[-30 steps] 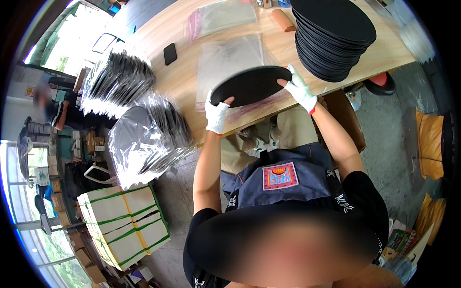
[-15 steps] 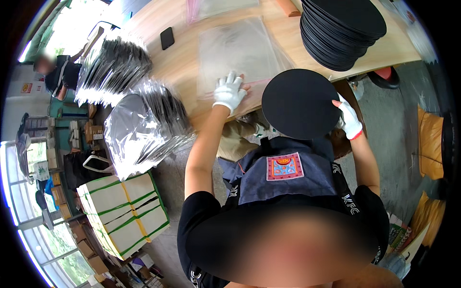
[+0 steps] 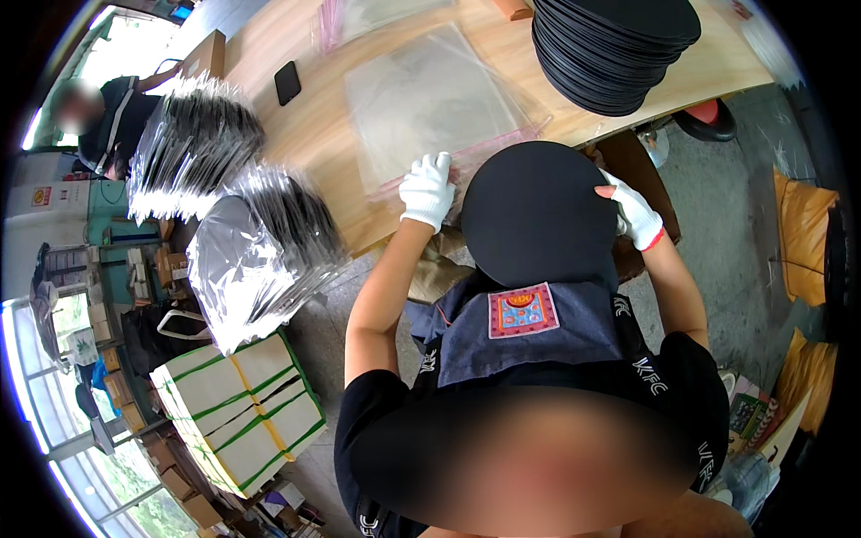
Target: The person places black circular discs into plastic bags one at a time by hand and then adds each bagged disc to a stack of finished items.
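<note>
My right hand (image 3: 634, 212), in a white glove with bare fingertips, grips the right rim of a flat black disc (image 3: 538, 211), its thumb on top. The disc is held in front of my apron, just off the table edge. My left hand (image 3: 428, 191), gloved the same way, is at the near edge of a stack of clear plastic bags (image 3: 430, 99). Its fingers are drawn together and bent over the pink-edged strip of the top bag; the thumb is mostly hidden. A tall stack of black discs (image 3: 610, 58) stands beyond, at the right.
Bundles of black discs in clear bags (image 3: 256, 260) lean at the table's left edge. A black phone (image 3: 287, 82) and more bags (image 3: 377, 16) lie on the wooden table (image 3: 305, 148). Below left sits a strapped white box (image 3: 242, 412). Another person (image 3: 112, 125) works at far left.
My left hand has come back toward the table edge, its spread fingers now drawn together. The disc has come closer to my body with my right hand. The whole view has shifted slightly.
</note>
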Available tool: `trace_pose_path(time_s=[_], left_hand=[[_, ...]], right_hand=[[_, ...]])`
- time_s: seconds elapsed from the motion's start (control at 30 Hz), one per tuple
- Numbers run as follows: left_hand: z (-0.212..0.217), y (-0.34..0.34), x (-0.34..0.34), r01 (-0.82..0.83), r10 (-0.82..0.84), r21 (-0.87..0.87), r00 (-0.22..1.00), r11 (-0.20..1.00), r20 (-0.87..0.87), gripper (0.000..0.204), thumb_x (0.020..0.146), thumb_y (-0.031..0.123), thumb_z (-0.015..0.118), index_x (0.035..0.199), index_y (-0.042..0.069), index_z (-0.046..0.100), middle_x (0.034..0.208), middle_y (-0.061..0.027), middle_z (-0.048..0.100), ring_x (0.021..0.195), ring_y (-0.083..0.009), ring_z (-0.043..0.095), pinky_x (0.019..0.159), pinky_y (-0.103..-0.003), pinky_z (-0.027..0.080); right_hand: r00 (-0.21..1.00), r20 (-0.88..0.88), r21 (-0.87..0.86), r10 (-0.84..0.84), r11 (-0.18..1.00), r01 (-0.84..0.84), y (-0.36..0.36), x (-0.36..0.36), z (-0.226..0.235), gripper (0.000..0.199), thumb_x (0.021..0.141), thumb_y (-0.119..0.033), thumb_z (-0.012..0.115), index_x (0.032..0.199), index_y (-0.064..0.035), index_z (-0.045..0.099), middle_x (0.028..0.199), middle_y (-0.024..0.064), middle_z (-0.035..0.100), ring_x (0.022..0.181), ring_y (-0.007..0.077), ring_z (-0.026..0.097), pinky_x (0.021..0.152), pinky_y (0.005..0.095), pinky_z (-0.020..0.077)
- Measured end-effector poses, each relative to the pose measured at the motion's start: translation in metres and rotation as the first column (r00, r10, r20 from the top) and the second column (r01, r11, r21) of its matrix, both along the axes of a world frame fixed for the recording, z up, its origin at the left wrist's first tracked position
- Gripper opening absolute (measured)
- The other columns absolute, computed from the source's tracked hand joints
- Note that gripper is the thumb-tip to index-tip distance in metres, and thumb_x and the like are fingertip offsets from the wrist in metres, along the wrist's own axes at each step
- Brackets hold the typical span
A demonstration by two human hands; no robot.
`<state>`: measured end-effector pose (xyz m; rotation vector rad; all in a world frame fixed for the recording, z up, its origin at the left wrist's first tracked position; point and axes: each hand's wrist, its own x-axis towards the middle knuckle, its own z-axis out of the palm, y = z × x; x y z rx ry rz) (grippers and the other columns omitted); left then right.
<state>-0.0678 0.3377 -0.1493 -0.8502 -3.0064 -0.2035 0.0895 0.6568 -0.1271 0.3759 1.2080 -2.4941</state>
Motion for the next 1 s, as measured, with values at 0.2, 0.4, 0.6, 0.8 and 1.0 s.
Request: trace_pose_path(time_s=[0.2,0.4,0.6,0.8,1.0], left_hand=[[0.008,0.008,0.012,0.060,-0.061,-0.033,0.998,0.998,-0.017,0.036,0.072,0.018,0.066,0.104,0.013,0.051,0.102,-0.0098,0.055,0.093,-0.0314,0.057,0.070,-0.045,0.052],[-0.015,-0.010,-0.001,-0.070,0.073,0.144,0.997,0.987,-0.019,0.033,0.070,0.008,0.062,0.101,0.014,0.053,0.096,-0.0102,0.056,0.087,-0.0286,0.059,0.069,-0.041,0.052],[-0.018,-0.034,0.019,-0.218,0.227,0.509,0.973,0.833,0.045,0.021,0.068,0.005,0.064,0.087,0.012,0.060,0.088,-0.0066,0.060,0.081,-0.0306,0.059,0.069,-0.039,0.050],[0.003,-0.027,0.025,-0.208,0.353,0.432,0.891,0.877,-0.287,0.017,0.068,0.009,0.065,0.082,0.017,0.062,0.078,-0.0010,0.060,0.065,-0.0261,0.060,0.056,-0.035,0.049],[-0.005,-0.017,0.067,0.213,-0.013,0.623,0.951,0.753,-0.309,0.038,0.063,-0.006,0.061,0.095,0.013,0.065,0.100,-0.0074,0.063,0.088,-0.0278,0.063,0.072,-0.035,0.053]], right_hand=[[0.999,-0.033,0.074,0.017,0.997,-0.015,0.012,0.001,0.006,0.059,0.083,-0.013,0.055,0.137,0.0041,0.038,0.125,0.0152,0.055,0.109,0.0193,0.058,0.093,0.0280,0.0470],[0.999,-0.007,0.061,0.035,0.998,-0.034,0.009,-0.001,-0.004,0.056,0.085,-0.011,0.054,0.137,0.0031,0.038,0.126,0.0133,0.055,0.110,0.0178,0.057,0.092,0.0274,0.0471],[0.991,0.019,0.038,-0.131,0.991,0.130,-0.041,-0.033,-0.021,0.049,0.090,-0.009,0.052,0.137,-0.0059,0.040,0.112,0.0056,0.059,0.055,0.0094,0.055,0.046,0.0224,0.0452],[0.917,-0.138,-0.245,-0.373,0.910,0.333,-0.101,-0.061,-0.054,0.052,0.091,-0.004,0.046,0.140,-0.0084,0.029,0.116,0.0128,0.057,0.059,0.0230,0.065,0.054,0.0332,0.0570],[0.877,0.001,-0.103,-0.480,0.873,0.477,-0.129,-0.035,-0.055,0.044,0.093,-0.006,0.050,0.135,-0.0095,0.035,0.111,0.0087,0.056,0.067,0.0218,0.066,0.057,0.0325,0.0575]])
